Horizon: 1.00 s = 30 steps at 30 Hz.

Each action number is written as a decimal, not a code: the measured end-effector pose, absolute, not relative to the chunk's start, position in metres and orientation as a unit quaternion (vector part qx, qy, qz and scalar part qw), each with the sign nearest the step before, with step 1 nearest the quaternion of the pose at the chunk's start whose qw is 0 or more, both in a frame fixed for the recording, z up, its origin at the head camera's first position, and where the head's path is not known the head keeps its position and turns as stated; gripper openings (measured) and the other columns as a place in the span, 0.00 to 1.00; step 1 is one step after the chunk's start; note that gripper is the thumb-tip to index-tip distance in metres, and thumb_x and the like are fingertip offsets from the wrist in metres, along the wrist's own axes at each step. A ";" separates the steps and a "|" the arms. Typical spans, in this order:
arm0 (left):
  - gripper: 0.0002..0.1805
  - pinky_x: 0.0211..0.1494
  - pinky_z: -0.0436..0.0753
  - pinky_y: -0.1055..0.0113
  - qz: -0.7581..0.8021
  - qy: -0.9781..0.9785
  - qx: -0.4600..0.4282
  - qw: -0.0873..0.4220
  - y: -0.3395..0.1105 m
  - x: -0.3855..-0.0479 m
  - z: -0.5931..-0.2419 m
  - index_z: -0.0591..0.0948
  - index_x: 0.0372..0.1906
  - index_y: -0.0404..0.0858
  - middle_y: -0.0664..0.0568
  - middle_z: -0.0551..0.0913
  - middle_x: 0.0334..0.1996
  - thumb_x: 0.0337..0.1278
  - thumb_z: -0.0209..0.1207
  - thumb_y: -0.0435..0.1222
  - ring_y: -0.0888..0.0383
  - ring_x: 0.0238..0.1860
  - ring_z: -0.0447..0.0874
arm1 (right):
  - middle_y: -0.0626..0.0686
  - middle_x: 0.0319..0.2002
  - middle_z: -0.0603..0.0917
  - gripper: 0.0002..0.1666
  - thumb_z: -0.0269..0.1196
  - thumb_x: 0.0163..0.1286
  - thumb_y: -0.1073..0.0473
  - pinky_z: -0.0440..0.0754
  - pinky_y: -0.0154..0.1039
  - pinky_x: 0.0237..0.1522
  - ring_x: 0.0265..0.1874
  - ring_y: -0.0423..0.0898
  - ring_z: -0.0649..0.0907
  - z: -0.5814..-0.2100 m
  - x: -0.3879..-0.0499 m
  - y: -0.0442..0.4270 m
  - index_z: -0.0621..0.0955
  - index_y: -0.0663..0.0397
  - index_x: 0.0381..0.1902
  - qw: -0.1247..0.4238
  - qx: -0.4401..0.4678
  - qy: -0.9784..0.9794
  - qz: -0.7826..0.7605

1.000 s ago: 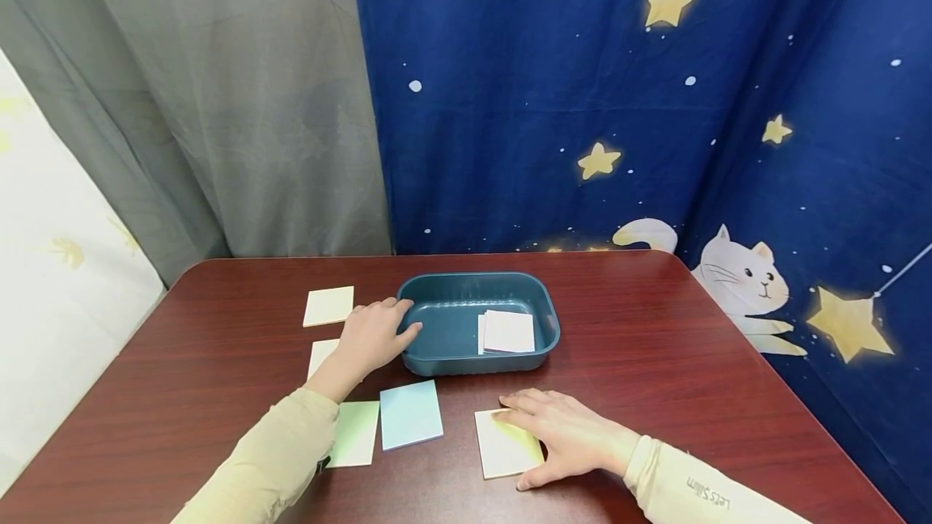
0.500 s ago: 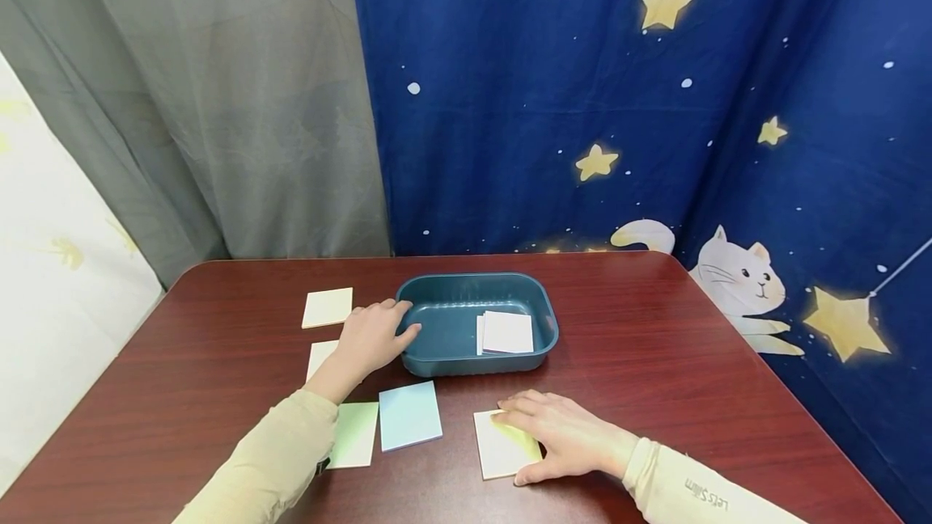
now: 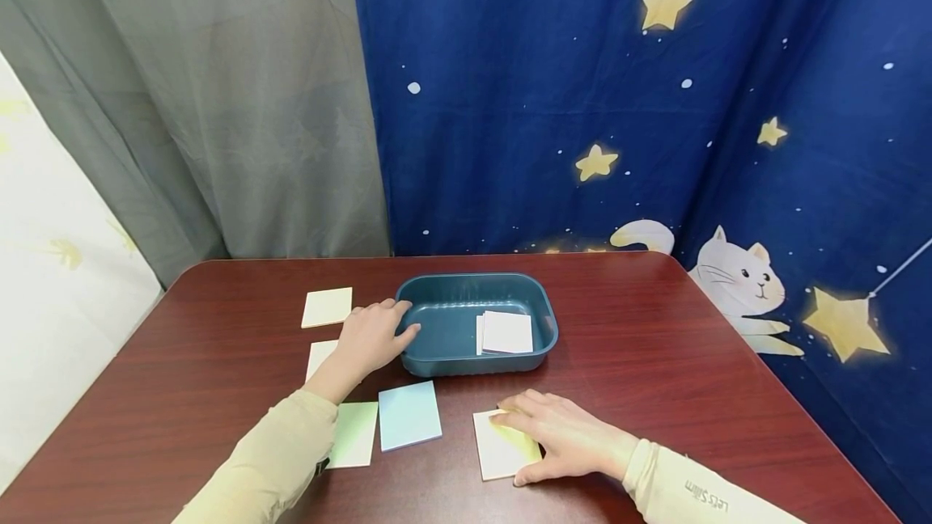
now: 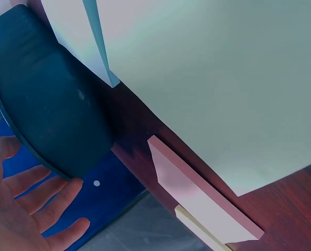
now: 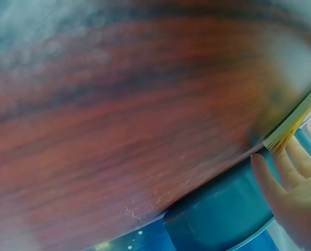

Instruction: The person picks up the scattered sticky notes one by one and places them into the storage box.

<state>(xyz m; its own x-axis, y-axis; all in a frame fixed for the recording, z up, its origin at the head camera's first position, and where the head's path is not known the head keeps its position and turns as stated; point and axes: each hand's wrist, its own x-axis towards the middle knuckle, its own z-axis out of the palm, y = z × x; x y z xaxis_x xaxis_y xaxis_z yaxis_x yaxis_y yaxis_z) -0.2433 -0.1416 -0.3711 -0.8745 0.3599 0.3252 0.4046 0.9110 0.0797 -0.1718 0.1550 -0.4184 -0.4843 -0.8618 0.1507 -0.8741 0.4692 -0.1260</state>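
My left hand (image 3: 373,335) rests on the left end of a dark teal plastic bin (image 3: 466,365), fingers spread at its rim. In the left wrist view the fingertips (image 4: 74,183) touch that rim. My right hand (image 3: 561,433) lies over the right side of a pale yellow sticky note pad (image 3: 498,451), fingers at its far edge and thumb at its near edge. In the right wrist view the fingers (image 5: 289,167) meet the pad's edge; the thumb is hidden. White square pads (image 3: 508,332) overlap inside the bin, toward its right.
A light blue pad (image 3: 410,416) lies before the bin, beside a green pad (image 3: 357,433) partly under my left sleeve. A pinkish pad (image 3: 319,356) is half hidden by my left wrist. Behind it lies a cream pad (image 3: 327,307). Curtains (image 3: 524,103) hang beyond the brown table (image 3: 619,322).
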 end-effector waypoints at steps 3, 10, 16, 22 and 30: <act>0.23 0.32 0.74 0.56 -0.072 -0.966 -0.198 0.152 -0.142 -0.243 -0.371 0.77 0.49 0.36 0.45 0.79 0.39 0.53 0.55 0.47 0.51 0.33 0.79 | 0.47 0.53 0.71 0.40 0.57 0.50 0.30 0.69 0.39 0.47 0.49 0.41 0.68 -0.418 -0.172 0.155 0.72 0.46 0.55 0.033 0.506 -0.857 0.093; 0.24 0.31 0.74 0.56 -0.068 -0.966 -0.197 0.150 -0.142 -0.243 -0.371 0.77 0.49 0.36 0.45 0.79 0.39 0.53 0.55 0.48 0.50 0.33 0.79 | 0.49 0.51 0.73 0.42 0.58 0.47 0.28 0.68 0.38 0.47 0.48 0.42 0.69 -0.419 -0.173 0.155 0.73 0.48 0.54 0.044 0.507 -0.856 0.093; 0.24 0.32 0.75 0.55 -0.068 -0.967 -0.196 0.150 -0.141 -0.244 -0.371 0.77 0.49 0.36 0.44 0.79 0.39 0.53 0.55 0.48 0.50 0.33 0.79 | 0.44 0.48 0.72 0.41 0.60 0.47 0.30 0.68 0.37 0.46 0.46 0.40 0.69 -0.419 -0.173 0.155 0.73 0.48 0.53 0.052 0.514 -0.850 0.102; 0.24 0.32 0.75 0.55 -0.070 -0.966 -0.198 0.150 -0.141 -0.244 -0.371 0.77 0.49 0.35 0.44 0.79 0.40 0.52 0.56 0.48 0.50 0.34 0.79 | 0.43 0.49 0.69 0.41 0.60 0.47 0.30 0.68 0.37 0.47 0.48 0.38 0.68 -0.418 -0.172 0.154 0.71 0.45 0.55 0.016 0.497 -0.860 0.115; 0.23 0.32 0.75 0.56 -0.071 -0.967 -0.196 0.149 -0.142 -0.244 -0.372 0.77 0.49 0.36 0.44 0.79 0.40 0.52 0.55 0.48 0.50 0.33 0.79 | 0.45 0.53 0.68 0.41 0.59 0.47 0.29 0.68 0.39 0.47 0.49 0.40 0.67 -0.417 -0.171 0.154 0.71 0.43 0.55 0.014 0.494 -0.863 0.106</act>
